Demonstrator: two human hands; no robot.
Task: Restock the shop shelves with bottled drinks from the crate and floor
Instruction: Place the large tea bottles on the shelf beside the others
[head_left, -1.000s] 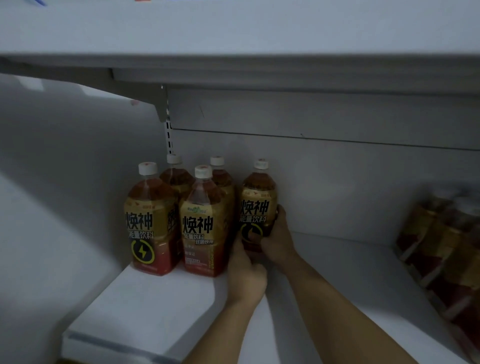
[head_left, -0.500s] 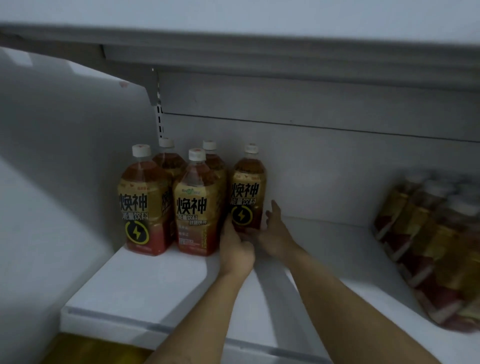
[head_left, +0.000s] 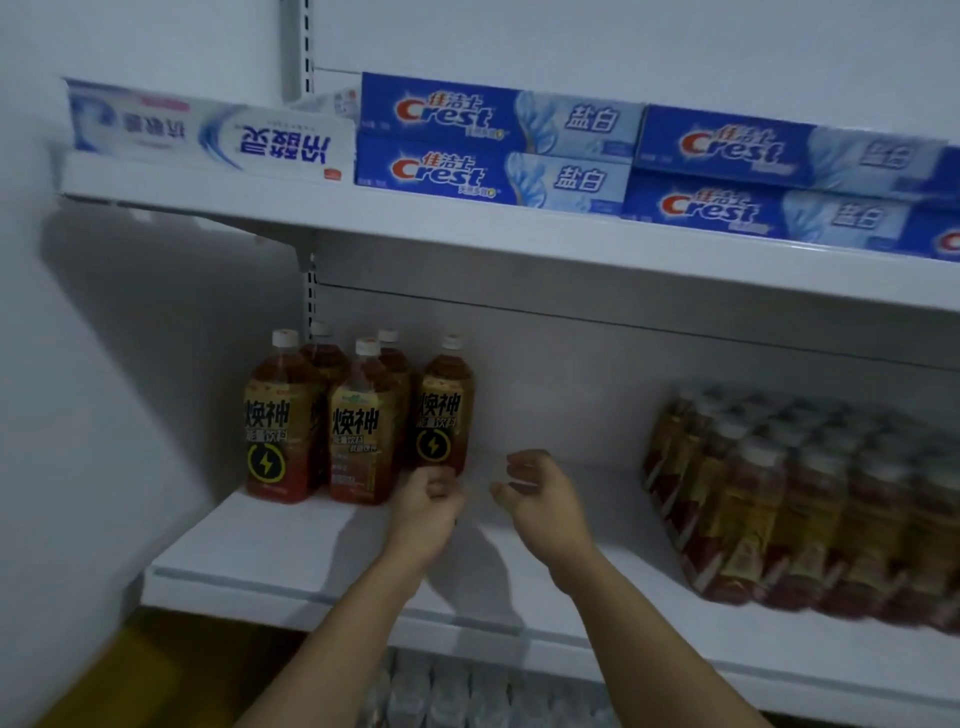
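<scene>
Several amber drink bottles with white caps and yellow-black labels stand in a cluster at the left back of the white shelf (head_left: 291, 566). The rightmost bottle (head_left: 445, 410) stands alone beside the others. My left hand (head_left: 428, 501) hangs just in front of and below that bottle, fingers loosely curled, holding nothing. My right hand (head_left: 540, 496) hovers to the right of it over bare shelf, fingers loosely curled and empty. Neither hand touches a bottle.
A shrink-wrapped pack of the same bottles (head_left: 810, 499) lies on the right of the shelf. Toothpaste boxes (head_left: 493, 140) fill the shelf above. More pale bottles (head_left: 447, 691) show on the level below. A wall closes off the left side.
Both hands have let go of the rightmost bottle and drawn back toward me. My view has pulled back and up, bringing the toothpaste shelf into sight.
</scene>
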